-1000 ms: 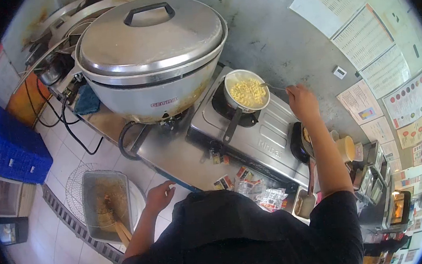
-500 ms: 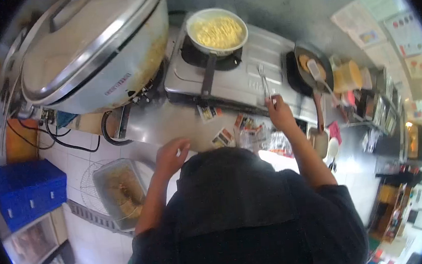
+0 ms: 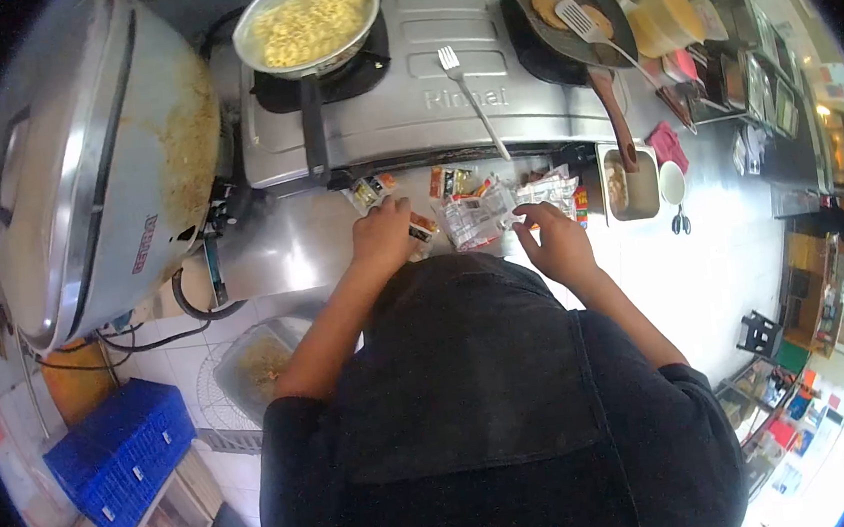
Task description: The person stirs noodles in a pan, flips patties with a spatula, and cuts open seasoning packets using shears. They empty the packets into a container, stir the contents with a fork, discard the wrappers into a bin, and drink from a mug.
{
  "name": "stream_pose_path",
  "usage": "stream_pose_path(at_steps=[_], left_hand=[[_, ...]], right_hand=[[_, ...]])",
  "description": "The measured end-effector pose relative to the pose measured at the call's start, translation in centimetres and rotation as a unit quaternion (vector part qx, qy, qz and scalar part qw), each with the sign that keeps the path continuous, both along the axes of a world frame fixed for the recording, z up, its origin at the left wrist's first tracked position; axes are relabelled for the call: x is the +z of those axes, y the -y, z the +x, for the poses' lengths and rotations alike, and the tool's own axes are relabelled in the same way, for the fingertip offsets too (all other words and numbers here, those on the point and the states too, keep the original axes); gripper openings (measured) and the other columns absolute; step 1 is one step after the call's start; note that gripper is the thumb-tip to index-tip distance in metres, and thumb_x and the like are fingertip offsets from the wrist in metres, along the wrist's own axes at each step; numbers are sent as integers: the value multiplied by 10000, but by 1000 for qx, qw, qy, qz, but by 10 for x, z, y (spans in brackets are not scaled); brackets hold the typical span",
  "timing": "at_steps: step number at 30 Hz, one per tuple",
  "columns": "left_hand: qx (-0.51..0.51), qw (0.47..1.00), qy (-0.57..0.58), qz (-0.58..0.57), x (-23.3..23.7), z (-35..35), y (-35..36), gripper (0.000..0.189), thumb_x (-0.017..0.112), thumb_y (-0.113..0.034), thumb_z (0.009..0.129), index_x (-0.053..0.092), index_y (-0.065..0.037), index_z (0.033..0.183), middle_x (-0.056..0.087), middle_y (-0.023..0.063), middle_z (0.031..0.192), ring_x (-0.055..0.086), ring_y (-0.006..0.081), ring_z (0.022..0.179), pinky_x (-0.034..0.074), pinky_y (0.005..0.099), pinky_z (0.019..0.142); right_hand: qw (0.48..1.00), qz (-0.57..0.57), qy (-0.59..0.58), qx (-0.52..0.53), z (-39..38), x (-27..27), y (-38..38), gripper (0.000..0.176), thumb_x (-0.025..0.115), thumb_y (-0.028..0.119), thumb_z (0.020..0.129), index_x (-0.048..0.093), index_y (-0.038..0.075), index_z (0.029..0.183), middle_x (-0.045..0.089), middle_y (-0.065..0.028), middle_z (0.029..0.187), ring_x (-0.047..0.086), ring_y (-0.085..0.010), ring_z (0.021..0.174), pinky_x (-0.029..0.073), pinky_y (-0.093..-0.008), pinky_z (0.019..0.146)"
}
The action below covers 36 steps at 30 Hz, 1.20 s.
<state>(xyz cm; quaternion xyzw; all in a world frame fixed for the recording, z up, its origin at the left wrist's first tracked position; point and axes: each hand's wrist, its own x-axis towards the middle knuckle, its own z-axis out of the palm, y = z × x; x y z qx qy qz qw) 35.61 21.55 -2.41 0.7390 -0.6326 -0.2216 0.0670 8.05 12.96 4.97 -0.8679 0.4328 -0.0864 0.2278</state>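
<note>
My left hand [image 3: 383, 235] is at the counter between two small seasoning sachets, one sachet [image 3: 372, 194] just beyond the fingertips and another sachet [image 3: 423, 229] against its right side. Its fingers are bent together, and whatever they hold is hidden. My right hand [image 3: 555, 244] has thumb and fingers apart at the edge of a crumpled clear wrapper [image 3: 478, 218]; it holds nothing that I can see. More sachets [image 3: 449, 180] and printed packets [image 3: 548, 190] lie around the wrapper. A fork [image 3: 471, 99] rests on the stove's front, tines pointing away from me.
On the stove [image 3: 411, 134], a pan of noodles [image 3: 311, 22] stands left; a frying pan [image 3: 563, 35] with browned patties and a slotted spatula [image 3: 613, 41] stands right. A metal container [image 3: 632, 190] and bowl [image 3: 672, 183] are at right. A large cooker [image 3: 122, 159] is at left.
My right hand has let go of the fork, now lying on the stove, and come down to the wrapper. My left hand has reached forward to the sachets. The view has shifted.
</note>
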Motion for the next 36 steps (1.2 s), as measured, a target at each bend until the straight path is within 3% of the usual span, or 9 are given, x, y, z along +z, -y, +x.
stream_pose_path(at_steps=[8, 10, 15, 19, 25, 28, 31, 32, 36], left_hand=[[122, 970, -198, 70, -30, 30, -17, 311, 798, -250, 827, 643, -58, 1016, 628, 87, 847, 626, 242, 765, 494, 371, 730], [94, 983, -156, 0, -23, 34, -20, 224, 763, -209, 835, 660, -61, 968, 656, 110, 869, 662, 297, 858, 508, 387, 743], [4, 972, -182, -146, 52, 11, -15, 193, 713, -170, 892, 597, -16, 888, 657, 119, 907, 661, 258, 890, 504, 368, 794], [73, 878, -473, -5, 92, -47, 6, 174, 670, -125, 940, 542, -42, 857, 629, 52, 924, 628, 130, 981, 480, 300, 829], [21, 864, -495, -91, 103, -151, 56, 93, 582, 28, 912, 535, -52, 919, 582, -7, 891, 588, 89, 905, 469, 259, 851], [100, 851, -507, -95, 72, -170, 77, 73, 543, 25, 910, 545, -47, 897, 603, 14, 901, 603, 107, 928, 465, 254, 857], [146, 806, -568, -81, 35, -192, 117, 139, 515, -184, 951, 566, -72, 885, 632, 16, 976, 586, 135, 948, 461, 310, 837], [115, 806, -576, -70, 27, -195, 133, 202, 517, -271, 961, 587, -92, 900, 638, 15, 994, 590, 154, 955, 464, 333, 822], [319, 753, -570, 83, 68, -254, 201, 320, 538, -437, 973, 616, -127, 958, 644, 27, 945, 579, 165, 903, 442, 345, 708]], right_hand=[[977, 175, 100, -65, -25, 26, -5, 170, 676, 123, 945, 698, 53, 1098, 678, -88, 896, 598, -150, 605, 484, -309, 587], [968, 228, 108, -9, -28, 41, -1, 188, 642, 182, 969, 687, 74, 1116, 697, -127, 980, 689, -256, 841, 546, -348, 697], [931, 277, 236, 38, -46, 53, 10, 213, 669, 189, 963, 686, 74, 1142, 692, -118, 974, 678, -228, 835, 527, -325, 707], [930, 296, 212, 49, -50, 81, 34, 316, 710, 291, 938, 680, 101, 1189, 659, -117, 908, 681, -237, 820, 509, -375, 673], [967, -140, 191, 94, -126, 89, 121, 337, 762, 417, 839, 756, 119, 998, 721, -83, 913, 681, -313, 851, 531, -429, 773], [942, -335, 14, -27, -183, 110, 216, 487, 730, 455, 859, 661, 124, 1209, 701, -142, 1063, 668, -372, 924, 537, -451, 824], [950, -297, -93, -13, -217, 61, 290, 615, 686, 521, 874, 567, 129, 1333, 683, -162, 1131, 669, -403, 954, 533, -484, 837], [982, -153, -103, -23, -212, 72, 297, 616, 652, 537, 891, 554, 119, 1334, 687, -173, 1118, 670, -409, 995, 533, -510, 841], [990, -92, -104, 27, -209, 49, 335, 455, 614, 432, 938, 579, 90, 1237, 695, -201, 1056, 678, -403, 981, 535, -523, 813]])
